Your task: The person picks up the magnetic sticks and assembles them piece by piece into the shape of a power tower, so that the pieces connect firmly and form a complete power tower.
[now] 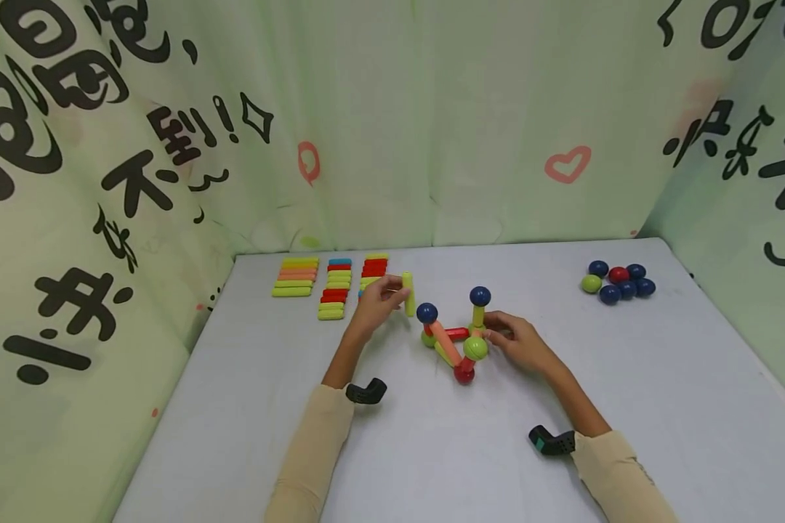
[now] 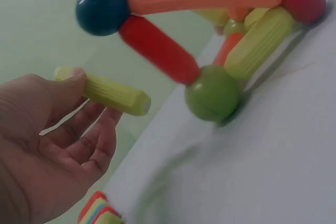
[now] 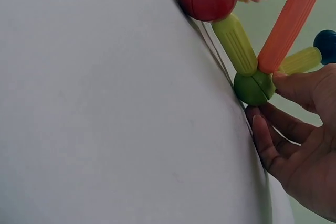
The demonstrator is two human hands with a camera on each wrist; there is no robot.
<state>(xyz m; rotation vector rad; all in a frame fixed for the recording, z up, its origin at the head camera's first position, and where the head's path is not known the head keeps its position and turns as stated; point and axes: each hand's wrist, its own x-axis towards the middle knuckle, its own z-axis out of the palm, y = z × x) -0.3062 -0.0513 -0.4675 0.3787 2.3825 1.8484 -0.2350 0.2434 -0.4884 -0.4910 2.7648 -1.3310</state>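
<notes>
Just right of centre in the head view, a ball-and-rod construction (image 1: 448, 344) stands on the white table (image 1: 432, 450); the left hand (image 1: 378, 303), to the left of it in the frame, pinches one yellow-green rod (image 1: 409, 294), held upright and apart from the construction; the right hand (image 1: 518, 340), on the other side, grips the lower green ball (image 3: 254, 88) between thumb and fingertips, as the right side of the right wrist view shows. A joint giving way looks the likeliest trouble; if the right hand twists or pushes that ball, the rods meeting there could come off; a knock from the yellow-green rod could dislodge the left blue ball (image 1: 427, 313), which tops an orange rod; a ball knocked free would probably roll. By count, the construction shows six balls, two blue, three green and one red; seven loose balls (image 1: 618, 275) lie at the right of the head view, five blue, one red and one green; three columns of loose rods (image 1: 335, 292) lie left of centre, too tightly packed to count surely.
</notes>
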